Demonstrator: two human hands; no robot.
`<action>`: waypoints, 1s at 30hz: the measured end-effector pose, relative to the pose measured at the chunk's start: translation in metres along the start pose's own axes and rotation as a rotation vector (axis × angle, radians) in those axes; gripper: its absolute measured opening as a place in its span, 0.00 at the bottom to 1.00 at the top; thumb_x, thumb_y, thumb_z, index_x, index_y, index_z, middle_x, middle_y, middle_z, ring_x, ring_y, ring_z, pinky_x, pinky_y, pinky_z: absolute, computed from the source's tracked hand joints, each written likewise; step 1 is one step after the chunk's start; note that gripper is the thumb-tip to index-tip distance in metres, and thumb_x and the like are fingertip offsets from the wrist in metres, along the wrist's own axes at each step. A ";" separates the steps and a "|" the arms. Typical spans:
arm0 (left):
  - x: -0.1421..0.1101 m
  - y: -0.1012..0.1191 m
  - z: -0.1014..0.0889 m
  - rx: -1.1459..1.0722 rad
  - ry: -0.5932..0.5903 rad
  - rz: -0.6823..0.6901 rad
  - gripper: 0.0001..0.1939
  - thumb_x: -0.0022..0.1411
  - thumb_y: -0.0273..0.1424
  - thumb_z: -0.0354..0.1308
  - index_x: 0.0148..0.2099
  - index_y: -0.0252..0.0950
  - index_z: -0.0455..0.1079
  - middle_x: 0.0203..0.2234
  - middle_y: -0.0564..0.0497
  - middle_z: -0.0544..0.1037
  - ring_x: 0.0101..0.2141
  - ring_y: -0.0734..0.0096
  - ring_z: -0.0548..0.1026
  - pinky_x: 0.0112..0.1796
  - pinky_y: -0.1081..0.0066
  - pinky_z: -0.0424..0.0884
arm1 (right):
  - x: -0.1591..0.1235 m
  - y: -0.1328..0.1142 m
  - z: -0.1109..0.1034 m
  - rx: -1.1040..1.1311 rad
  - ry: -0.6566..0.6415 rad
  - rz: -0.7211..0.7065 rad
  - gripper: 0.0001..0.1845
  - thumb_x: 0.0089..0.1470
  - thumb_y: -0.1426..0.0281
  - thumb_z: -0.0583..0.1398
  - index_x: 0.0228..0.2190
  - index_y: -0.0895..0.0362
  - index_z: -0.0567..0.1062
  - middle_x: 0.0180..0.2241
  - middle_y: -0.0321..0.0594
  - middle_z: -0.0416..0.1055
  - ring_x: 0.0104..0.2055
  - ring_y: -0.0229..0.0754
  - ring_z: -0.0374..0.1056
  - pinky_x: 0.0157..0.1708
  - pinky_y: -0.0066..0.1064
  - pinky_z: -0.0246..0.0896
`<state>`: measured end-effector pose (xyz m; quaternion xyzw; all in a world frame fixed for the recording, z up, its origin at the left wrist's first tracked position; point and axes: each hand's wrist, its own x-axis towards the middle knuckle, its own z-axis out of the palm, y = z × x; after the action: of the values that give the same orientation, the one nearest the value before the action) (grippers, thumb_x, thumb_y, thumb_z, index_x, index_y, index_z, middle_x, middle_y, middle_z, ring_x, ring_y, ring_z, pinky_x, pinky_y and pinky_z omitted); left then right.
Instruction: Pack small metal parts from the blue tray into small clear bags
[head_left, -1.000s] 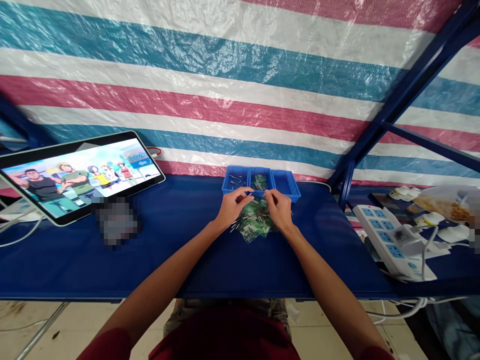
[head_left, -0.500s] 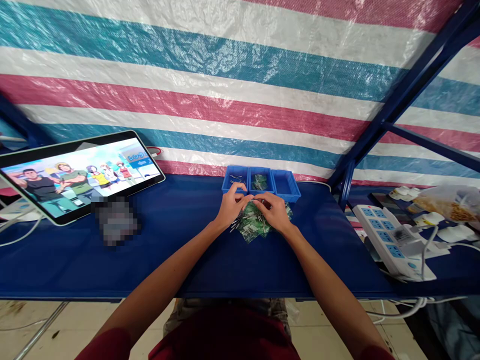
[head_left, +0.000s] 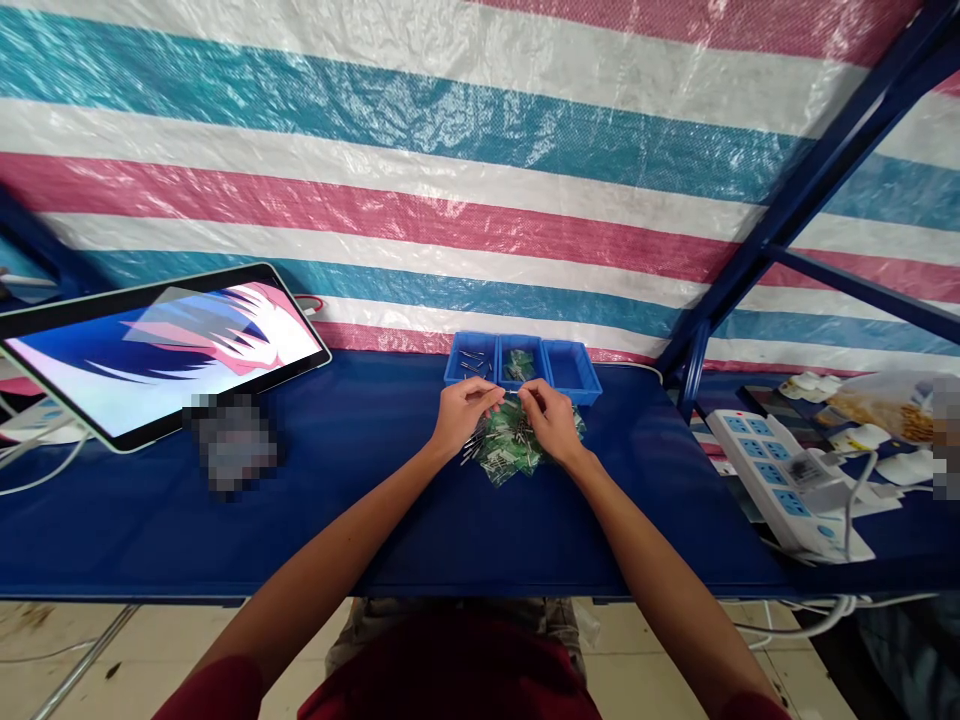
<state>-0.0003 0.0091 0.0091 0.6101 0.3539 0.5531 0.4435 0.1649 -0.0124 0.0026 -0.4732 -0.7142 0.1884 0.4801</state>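
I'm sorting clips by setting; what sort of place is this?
Probably a makeshift workstation for small parts: blue bins and a pile of green packets and thin metallic-looking pieces sit on a blue table, with a striped plastic sheet behind.

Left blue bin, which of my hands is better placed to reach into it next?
Probably your left hand: it's just in front of the left bin, while your right hand is farther across. Both seem to pinch a thin pin.

Striped tarp (head_left: 450,170), seemingly tiled floor (head_left: 161,645)
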 end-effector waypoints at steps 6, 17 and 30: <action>-0.003 0.002 0.002 0.022 0.090 0.012 0.14 0.52 0.40 0.65 0.28 0.32 0.74 0.20 0.53 0.75 0.20 0.76 0.70 0.23 0.75 0.68 | 0.000 -0.005 0.001 -0.013 -0.046 -0.021 0.16 0.62 0.59 0.51 0.29 0.55 0.70 0.22 0.35 0.66 0.25 0.39 0.63 0.28 0.29 0.56; -0.002 -0.004 0.002 0.089 0.051 0.046 0.15 0.58 0.42 0.60 0.35 0.33 0.76 0.31 0.48 0.80 0.25 0.72 0.75 0.30 0.72 0.74 | 0.000 0.001 0.003 -0.063 0.038 -0.010 0.17 0.62 0.60 0.51 0.33 0.57 0.74 0.25 0.37 0.71 0.25 0.38 0.64 0.30 0.29 0.57; 0.008 0.015 -0.022 0.637 0.294 0.907 0.09 0.66 0.31 0.54 0.40 0.36 0.76 0.32 0.49 0.82 0.37 0.67 0.79 0.38 0.66 0.76 | 0.001 -0.004 -0.001 -0.096 0.100 -0.017 0.20 0.62 0.59 0.50 0.32 0.57 0.75 0.23 0.36 0.69 0.23 0.38 0.63 0.29 0.28 0.56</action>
<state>-0.0221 0.0141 0.0257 0.7212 0.2640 0.6329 -0.0977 0.1641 -0.0137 0.0063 -0.4983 -0.7016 0.1261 0.4936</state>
